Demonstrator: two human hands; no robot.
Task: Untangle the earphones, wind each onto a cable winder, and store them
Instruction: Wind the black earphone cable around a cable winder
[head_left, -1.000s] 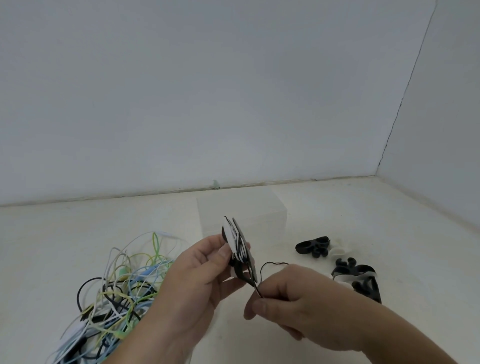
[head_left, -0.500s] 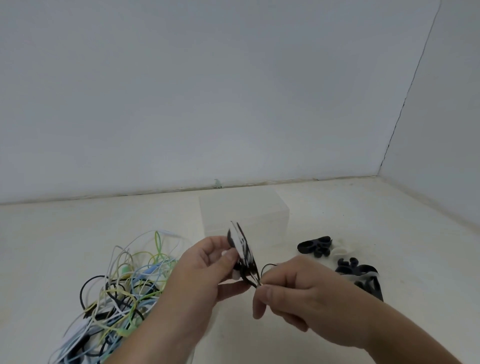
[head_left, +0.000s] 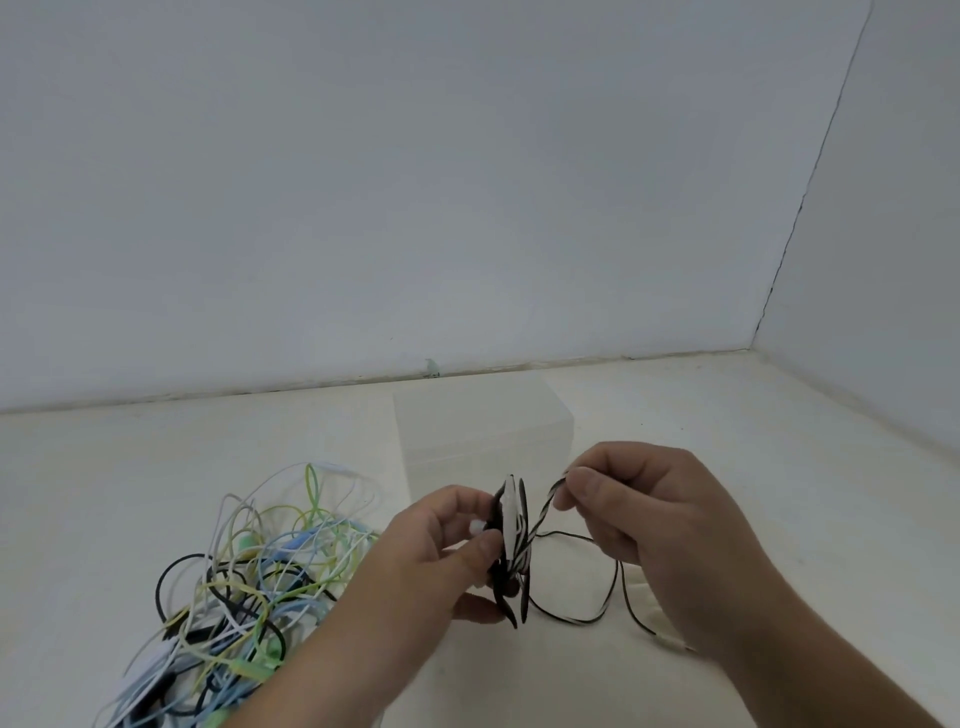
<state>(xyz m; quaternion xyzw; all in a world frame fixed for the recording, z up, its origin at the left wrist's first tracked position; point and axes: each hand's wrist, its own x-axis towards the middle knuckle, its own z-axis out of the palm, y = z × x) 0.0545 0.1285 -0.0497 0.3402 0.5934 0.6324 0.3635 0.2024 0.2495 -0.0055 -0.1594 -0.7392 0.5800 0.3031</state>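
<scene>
Winding step, lower centre: left hand (head_left: 436, 545) pinches the cable winder (head_left: 511, 525); right hand (head_left: 654, 509) pinches the striped cable (head_left: 545, 512); next probably needs 1 taut wrap.

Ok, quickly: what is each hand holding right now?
Left hand: closed, holding the cable winder.
Right hand: closed, pinching the black-and-white cable.

Cable tangle (head_left: 244, 587) blocks left, clear box (head_left: 483, 431) behind, right side open

The earphone tangle (head_left: 234, 571) lies left of the winder (head_left: 513, 525), the box (head_left: 483, 431) behind it.
</scene>
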